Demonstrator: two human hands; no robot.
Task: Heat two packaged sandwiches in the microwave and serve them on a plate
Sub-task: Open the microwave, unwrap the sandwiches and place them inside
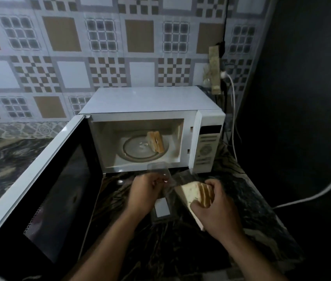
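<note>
Two sandwiches are on view, both triangular cuts of pale sliced bread with a darker filling line. One sandwich in the microwave (pixel 155 141) stands on edge at the right of the round glass turntable (pixel 138 149), unwrapped, with a few pale crumbs beside it. The second sandwich (pixel 196 194) is in the right hand (pixel 215 207), whose fingers and thumb curl round its thick end; its cut face points toward the oven. The left hand (pixel 144 191) pinches a clear plastic package (pixel 161 175), thin, glossy and wedge-shaped, held just left of that sandwich and in front of the oven mouth. A white rectangular label (pixel 162 208) shows on packaging below the hands; any printing on it is too blurred to read. The microwave (pixel 150 102) is a white box with smooth enamelled walls, its door (pixel 45 191) swung wide to the left, white-framed with a dark glossy window. Its control panel (pixel 206 147) carries a dark display, a round dial and rows of buttons; the lettering cannot be read. The countertop (pixel 247 199) is dark polished stone with pale veining. The wall tiles (pixel 63 57) show brown, grey and white squares and checks. A power strip (pixel 215 69) hangs on the wall at right, with white and black cables (pixel 232 92) plugged in.
</note>
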